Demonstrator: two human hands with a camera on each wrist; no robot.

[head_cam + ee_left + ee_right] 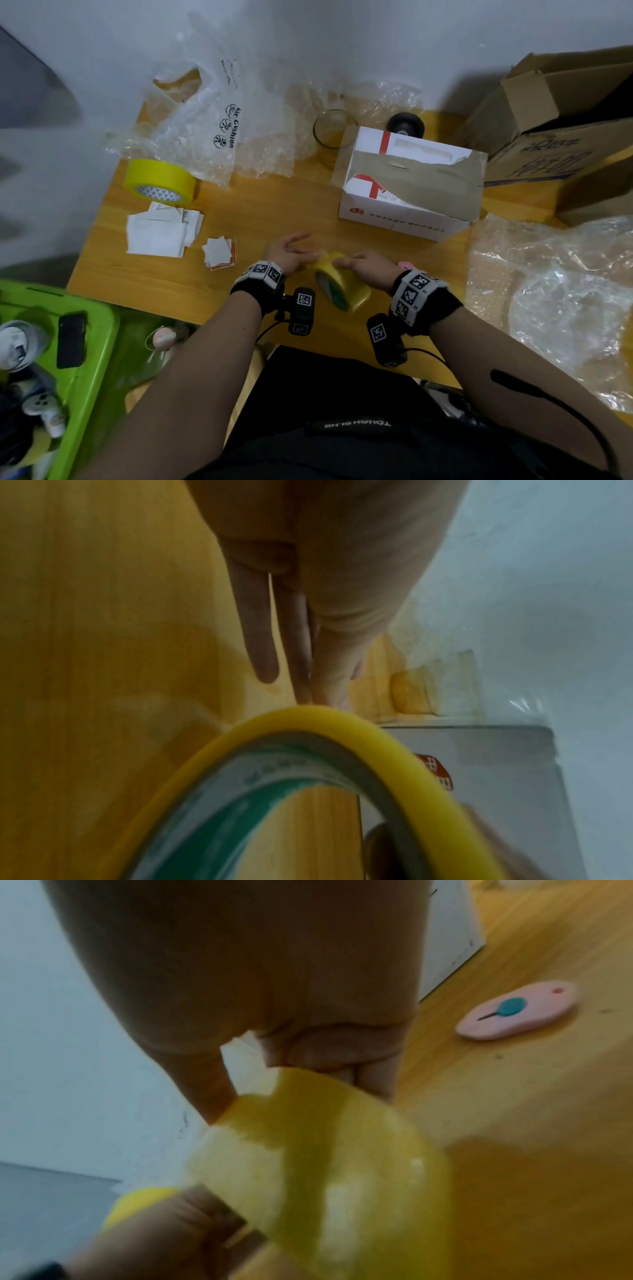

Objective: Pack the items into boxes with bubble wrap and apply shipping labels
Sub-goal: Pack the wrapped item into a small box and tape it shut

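A small yellow tape roll [342,284] [346,725] [325,1150] stands on edge at the table's near middle, held between both hands. My left hand [291,255] [308,642] pinches the roll's top with thumb and forefinger, the other fingers straight. My right hand [368,269] [274,988] grips the roll from the right, fingers curled, thumb at the tape's ragged loose end. A white box [411,192] with red stripes and brown tape across its top sits behind the hands. White labels [161,233] lie at the left. Bubble wrap [222,120] is heaped at the back.
A bigger yellow tape roll [159,180] sits far left. A glass [334,128] and a black round object [406,125] stand behind the box. A pink cutter [517,1010] lies beside my right hand. Open cardboard boxes [565,113], more bubble wrap [555,291], green bin [92,342].
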